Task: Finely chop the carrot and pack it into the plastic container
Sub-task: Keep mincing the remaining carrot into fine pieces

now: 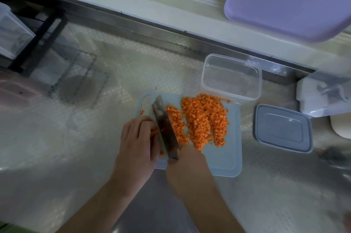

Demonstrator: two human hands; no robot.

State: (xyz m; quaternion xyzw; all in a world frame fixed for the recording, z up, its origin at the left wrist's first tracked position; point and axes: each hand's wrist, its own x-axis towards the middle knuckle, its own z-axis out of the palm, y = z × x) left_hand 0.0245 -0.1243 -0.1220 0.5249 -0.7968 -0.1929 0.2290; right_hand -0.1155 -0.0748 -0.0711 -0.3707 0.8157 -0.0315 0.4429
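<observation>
Right hand (187, 166) grips a broad steel knife (164, 128); left hand (137, 137) curls over uncut carrot strips (154, 132).

Both work on a pale blue, round-cornered plastic cutting board (224, 162) on the dimpled steel table (76, 137). Tiny orange diced carrot (203, 120) lies heaped at the blade's 3 o'clock. At the board's 1 o'clock stands a clear rectangular plastic container (230, 77); its grey lid (283, 128) lies flat at 3 o'clock.

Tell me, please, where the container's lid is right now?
In the head view, the lid lies flat on the counter, right of the cutting board and just in front of the empty container.
</observation>
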